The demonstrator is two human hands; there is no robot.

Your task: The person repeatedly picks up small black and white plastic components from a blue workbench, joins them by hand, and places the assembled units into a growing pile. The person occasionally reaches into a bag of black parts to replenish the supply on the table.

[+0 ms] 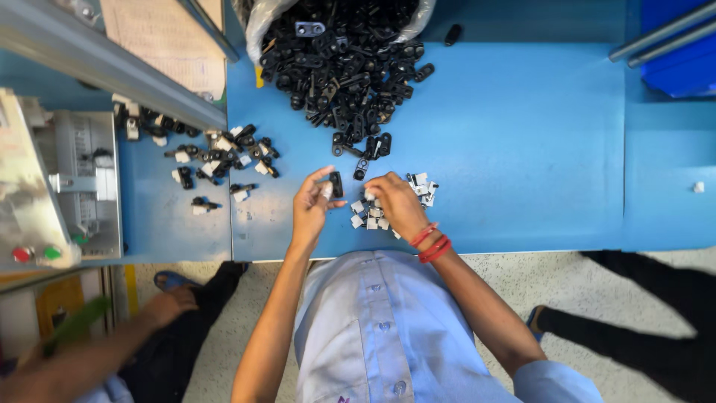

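Left hand [312, 203] pinches a black clip [336, 183] just left of the white pieces [418, 188]; right hand [397, 203] rests curled on them, grip unclear

1. Black clip [336, 183]: I see a small, dark, oblong plastic part, standing roughly upright in view, pinched at the fingertips of the left hand [312, 206] just above the blue bench top.
2. White pieces [418, 186]: a loose cluster of small, pale, blocky plastic bits lying flat on the bench. The right hand [397, 204] rests over the middle of the cluster, fingers curled down among them, so some are hidden; the rest show at its left and upper right.
3. I cannot tell whether the right fingers grip one piece.
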